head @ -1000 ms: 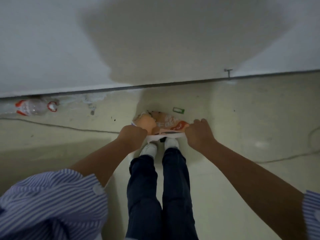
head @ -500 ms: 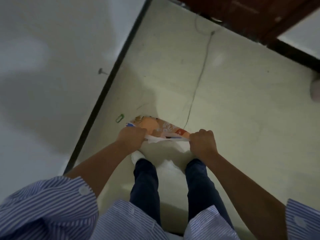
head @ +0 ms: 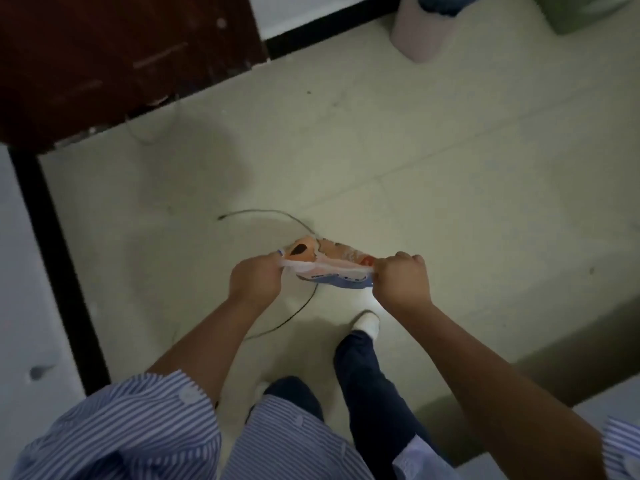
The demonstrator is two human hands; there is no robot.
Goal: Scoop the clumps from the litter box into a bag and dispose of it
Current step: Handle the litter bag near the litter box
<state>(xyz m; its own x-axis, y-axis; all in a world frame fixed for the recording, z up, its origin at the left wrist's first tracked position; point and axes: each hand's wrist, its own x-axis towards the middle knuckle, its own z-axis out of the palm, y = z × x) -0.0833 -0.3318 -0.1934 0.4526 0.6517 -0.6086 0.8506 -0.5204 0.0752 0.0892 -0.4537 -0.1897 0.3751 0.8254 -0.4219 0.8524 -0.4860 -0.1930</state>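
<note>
I hold an orange, white and blue printed plastic bag in front of me at waist height, stretched between both fists. My left hand grips its left end and my right hand grips its right end. The bag's top edge is pulled taut and flat. What is inside it is hidden. No litter box or scoop is in view.
A pale pink bin with a blue liner stands at the top right by the wall. A dark wooden door fills the top left. A thin dark cable loops across the pale floor under the bag. My feet are mid-step.
The view has swung from the white wall to the door and then the pink bin as I turn and walk. Both hands have kept hold of the bag.
</note>
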